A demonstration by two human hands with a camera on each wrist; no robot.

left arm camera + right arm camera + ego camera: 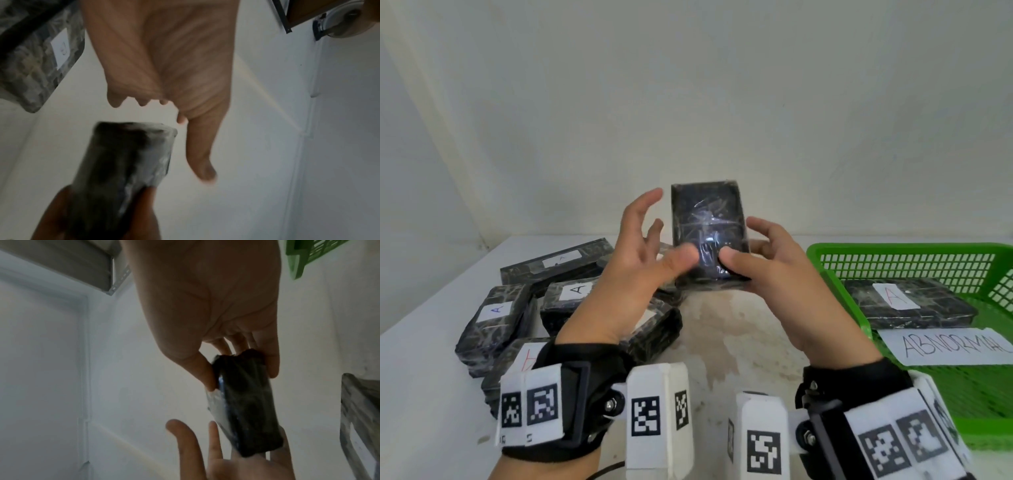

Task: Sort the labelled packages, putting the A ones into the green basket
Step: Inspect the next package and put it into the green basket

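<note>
Both hands (767, 274) hold package (709, 233) upright, seemingly beside basket rim (835, 284).

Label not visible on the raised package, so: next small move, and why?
Probably turn the held package over to find its label. The right hand grips its lower end, the left hand is open beside it, and the side facing the head camera shows only dark wrap, unlike the A-labelled one in the green basket.

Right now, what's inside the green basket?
The green basket holds one wrapped package labelled A and a paper sign reading ABNORMAL. Anything beneath them is hidden.
</note>
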